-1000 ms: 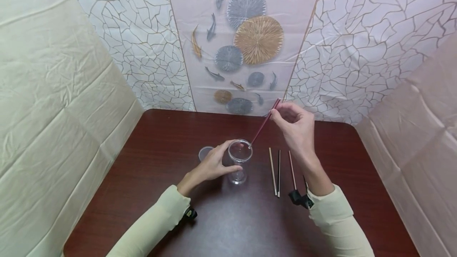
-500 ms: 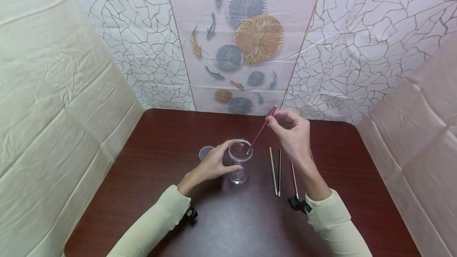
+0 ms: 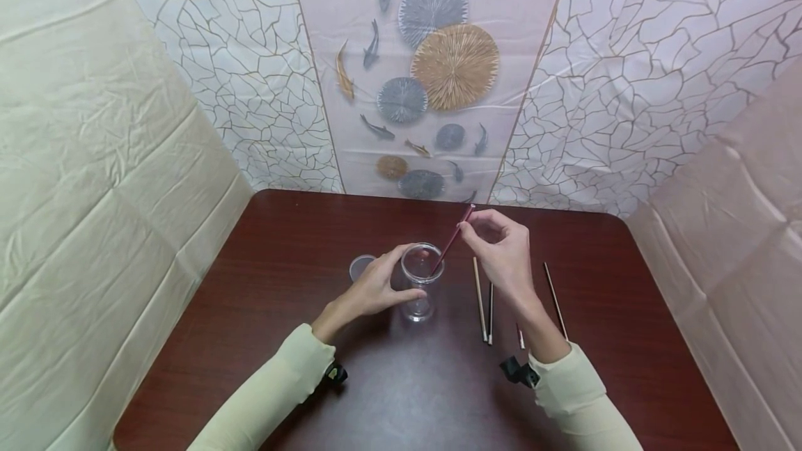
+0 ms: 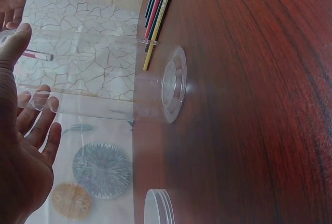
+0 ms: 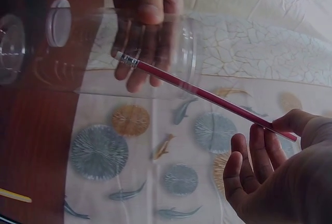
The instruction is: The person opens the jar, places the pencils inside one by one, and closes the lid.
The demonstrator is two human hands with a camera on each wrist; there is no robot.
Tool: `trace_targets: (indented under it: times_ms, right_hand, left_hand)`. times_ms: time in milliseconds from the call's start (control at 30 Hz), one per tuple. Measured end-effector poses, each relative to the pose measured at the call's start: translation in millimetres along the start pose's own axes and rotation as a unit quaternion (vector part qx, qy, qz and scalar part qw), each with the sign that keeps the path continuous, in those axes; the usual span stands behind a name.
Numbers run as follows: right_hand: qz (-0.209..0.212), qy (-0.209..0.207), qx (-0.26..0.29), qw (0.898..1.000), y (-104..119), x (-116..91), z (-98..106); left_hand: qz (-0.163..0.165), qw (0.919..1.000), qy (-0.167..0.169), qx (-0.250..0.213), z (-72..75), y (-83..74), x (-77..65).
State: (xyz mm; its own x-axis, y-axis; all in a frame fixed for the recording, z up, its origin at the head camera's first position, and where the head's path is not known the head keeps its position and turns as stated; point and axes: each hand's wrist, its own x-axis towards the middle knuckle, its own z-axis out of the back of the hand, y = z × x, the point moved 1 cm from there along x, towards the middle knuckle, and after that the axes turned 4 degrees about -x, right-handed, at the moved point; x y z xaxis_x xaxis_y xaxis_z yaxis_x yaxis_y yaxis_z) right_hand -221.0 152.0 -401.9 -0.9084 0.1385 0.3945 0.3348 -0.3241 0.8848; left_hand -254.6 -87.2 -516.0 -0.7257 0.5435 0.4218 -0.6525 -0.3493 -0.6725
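Note:
My left hand grips a tall clear plastic jar near its top, thumb on the near side. The jar stands upright on the table with its mouth uncovered. Between thumb and fingertips, my right hand pinches a dark red pencil close to its upper end. The pencil slants down to the left through the jar's mouth. In the right wrist view its eraser end is inside the jar, well above the base. A round clear lid lies left of the jar, partly behind my left hand.
Right of the jar lie a yellowish pencil and a black pencil side by side. Another red pencil is mostly hidden under my right forearm. A dark pencil lies farther right. Fabric walls enclose the brown table.
My right hand has moved down and left, bringing the red pencil's eraser end from the jar's rim into its mouth. My left hand and the jar have stayed in place.

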Motion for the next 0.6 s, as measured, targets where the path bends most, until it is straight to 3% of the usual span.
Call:
trace_targets:
  times_ms: [400,600]
  right_hand:
    - [0.016,0.023,-0.029,0.999,-21,-14,-17]
    - [0.002,0.029,-0.039,0.999,-28,-21,-22]
  left_hand:
    - [0.012,0.9999,-0.005,-0.001,-1.4,0.2,-1.2]
    - [0.010,0.9999,-0.007,-0.002,-1.5,0.3,-0.8]
